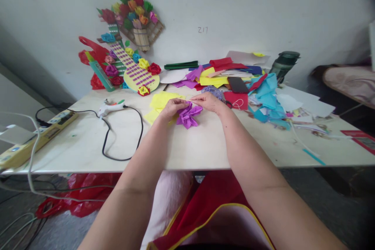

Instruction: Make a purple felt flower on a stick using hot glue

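A purple crepe paper flower with pointed, spread petals is held just above the table. My left hand is closed in a pinch on its upper left edge. Close by on the other side, my right hand also pinches, with thumb and fingers together at the flower's top; a thin pale strand seems to run between the fingertips, too fine to make out. Yellow crepe paper lies behind my left hand. Beyond my right hand sit a ball of greyish-purple yarn and a red sheet with a white thread loop.
A white glue gun with a black cord lies left, near a power strip. A paper-flower-decorated guitar shape leans at the back. Coloured papers, a dark phone, blue crepe paper and a dark green bottle stand or lie right.
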A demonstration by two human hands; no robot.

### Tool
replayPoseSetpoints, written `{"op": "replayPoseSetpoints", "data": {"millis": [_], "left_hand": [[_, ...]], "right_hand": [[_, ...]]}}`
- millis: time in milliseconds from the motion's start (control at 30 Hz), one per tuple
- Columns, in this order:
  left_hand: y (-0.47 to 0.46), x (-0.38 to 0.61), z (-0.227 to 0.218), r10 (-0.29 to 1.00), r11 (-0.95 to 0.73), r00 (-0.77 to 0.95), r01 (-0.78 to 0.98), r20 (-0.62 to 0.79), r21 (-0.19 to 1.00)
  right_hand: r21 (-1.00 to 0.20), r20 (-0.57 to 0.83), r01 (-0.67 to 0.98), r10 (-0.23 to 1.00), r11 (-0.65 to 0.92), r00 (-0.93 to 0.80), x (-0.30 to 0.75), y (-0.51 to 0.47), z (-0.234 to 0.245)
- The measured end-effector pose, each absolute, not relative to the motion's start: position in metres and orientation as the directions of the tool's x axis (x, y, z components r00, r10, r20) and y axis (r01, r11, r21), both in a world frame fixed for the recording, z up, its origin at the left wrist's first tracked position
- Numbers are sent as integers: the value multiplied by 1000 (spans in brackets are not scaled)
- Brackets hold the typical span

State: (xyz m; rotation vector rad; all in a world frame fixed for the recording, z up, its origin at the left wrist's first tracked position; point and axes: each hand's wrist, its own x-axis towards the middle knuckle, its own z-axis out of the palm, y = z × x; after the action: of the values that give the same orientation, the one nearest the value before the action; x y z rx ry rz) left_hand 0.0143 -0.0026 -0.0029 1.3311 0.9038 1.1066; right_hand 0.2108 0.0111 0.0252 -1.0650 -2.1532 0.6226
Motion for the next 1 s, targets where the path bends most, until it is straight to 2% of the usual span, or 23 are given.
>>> {"op": "replayPoseSetpoints", "data": {"millis": [300, 600, 833, 1000], "left_hand": [[-2, 15, -5, 956, -32, 281, -193, 87, 981], [-6, 17, -2, 943, 59, 331, -261, 32, 963], [-6, 17, -2, 942, 87, 336, -274, 11, 958], [-6, 19, -1, 949, 96, 315, -272, -6, 957]], "right_hand": [[-731, 326, 434, 829, 526, -455, 208, 6, 29], [-761, 362, 372, 823, 532, -439, 207, 9, 25], [-736, 414, 343, 788, 584, -455, 207, 16, 19], [-696, 403, 405, 790, 593, -462, 208, 18, 17]]}}
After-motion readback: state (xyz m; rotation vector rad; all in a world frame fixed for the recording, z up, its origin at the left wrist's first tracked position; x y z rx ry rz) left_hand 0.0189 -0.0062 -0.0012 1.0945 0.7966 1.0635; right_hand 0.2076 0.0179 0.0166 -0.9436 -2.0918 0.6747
